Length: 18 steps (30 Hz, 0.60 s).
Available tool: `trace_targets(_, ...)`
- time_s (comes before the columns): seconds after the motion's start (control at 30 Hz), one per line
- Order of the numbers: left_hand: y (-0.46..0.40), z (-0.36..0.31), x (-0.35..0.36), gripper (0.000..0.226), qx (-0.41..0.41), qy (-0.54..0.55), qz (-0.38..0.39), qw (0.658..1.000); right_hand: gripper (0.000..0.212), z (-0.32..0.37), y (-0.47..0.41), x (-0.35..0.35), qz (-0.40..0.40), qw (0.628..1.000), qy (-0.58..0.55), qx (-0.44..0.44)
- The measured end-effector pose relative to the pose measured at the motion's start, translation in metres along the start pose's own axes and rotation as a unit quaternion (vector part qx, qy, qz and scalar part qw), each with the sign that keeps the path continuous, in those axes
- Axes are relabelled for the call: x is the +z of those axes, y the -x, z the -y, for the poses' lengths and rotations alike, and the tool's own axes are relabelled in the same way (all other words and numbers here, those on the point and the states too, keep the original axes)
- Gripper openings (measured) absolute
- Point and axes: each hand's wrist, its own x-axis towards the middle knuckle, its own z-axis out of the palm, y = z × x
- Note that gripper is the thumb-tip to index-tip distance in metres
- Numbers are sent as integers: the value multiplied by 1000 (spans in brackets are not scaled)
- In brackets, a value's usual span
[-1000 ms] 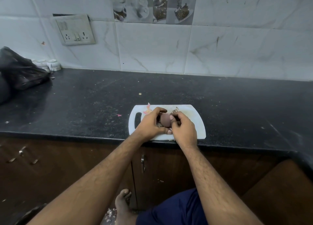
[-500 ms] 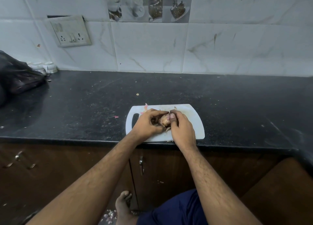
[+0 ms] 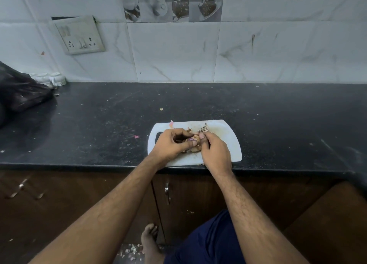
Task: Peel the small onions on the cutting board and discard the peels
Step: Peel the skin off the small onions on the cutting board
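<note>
At far left of the frame a black plastic bag (image 3: pixel 18 91) lies on the dark counter (image 3: pixel 278 112), small white cups (image 3: pixel 52 78) just beside it against the tiled wall. At centre, a white cutting board (image 3: pixel 228 136) sits at the counter's near edge. Over it, the left hand (image 3: pixel 171 144) curls its fingers and thumb round a small onion (image 3: pixel 193 144). The right hand (image 3: pixel 214 151) pinches at the same onion from the right. Loose peels (image 3: pixel 203 128) lie on the board just above the hands.
</note>
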Motion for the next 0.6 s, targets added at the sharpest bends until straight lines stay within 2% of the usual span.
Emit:
trace_targets(0.03,1,-1,0,5,-1,4,-4,1000,27,0,0,0,1,1000,3,-5)
trace_targets(0.2,1,-1,0,20,1,-19,-25,999,26,0,1,1,-2,1000,5,-13)
trace_targets(0.4,-1,-1,4,14,-7,-38,-54,998,28,3,3,-2,7,1000,5,-23)
trace_targets(0.6,-6,5,1,17,-18,-125,-103,987,27,3,3,-2,7,1000,3,-16)
